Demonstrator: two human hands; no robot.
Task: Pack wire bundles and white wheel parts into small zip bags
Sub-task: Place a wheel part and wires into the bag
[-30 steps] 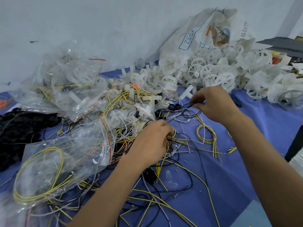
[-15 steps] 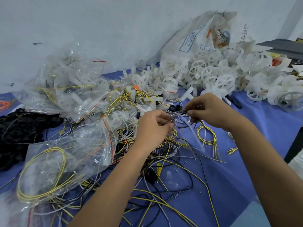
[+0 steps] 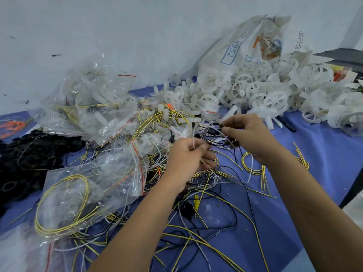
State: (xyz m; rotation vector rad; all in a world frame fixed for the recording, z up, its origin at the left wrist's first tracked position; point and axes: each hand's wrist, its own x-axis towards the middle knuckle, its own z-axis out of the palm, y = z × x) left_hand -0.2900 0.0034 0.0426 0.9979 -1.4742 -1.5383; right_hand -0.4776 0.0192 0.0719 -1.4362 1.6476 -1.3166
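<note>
Above a tangle of loose wires, my left hand [image 3: 188,160] pinches a thin white wire [image 3: 193,137] that rises between its fingers. My right hand [image 3: 249,136] grips a small coil of black and white wires [image 3: 213,132], held just off the blue table cover [image 3: 324,154]. The two hands are close together, almost touching. A heap of white wheel parts [image 3: 255,91] lies behind them at the back right. A clear zip bag [image 3: 84,193] with a yellow wire coil inside lies at the left front.
More filled zip bags [image 3: 94,107] are piled at the back left. A black mesh heap [image 3: 29,160] sits at the left edge with orange wires [image 3: 11,125] behind it. A printed white sack [image 3: 251,44] leans on the wall. A yellow wire coil [image 3: 253,163] lies by my right wrist.
My left hand rose from the wire tangle and met the right hand. The right hand drew the black and white coil toward me, and the left hand now pinches a white wire.
</note>
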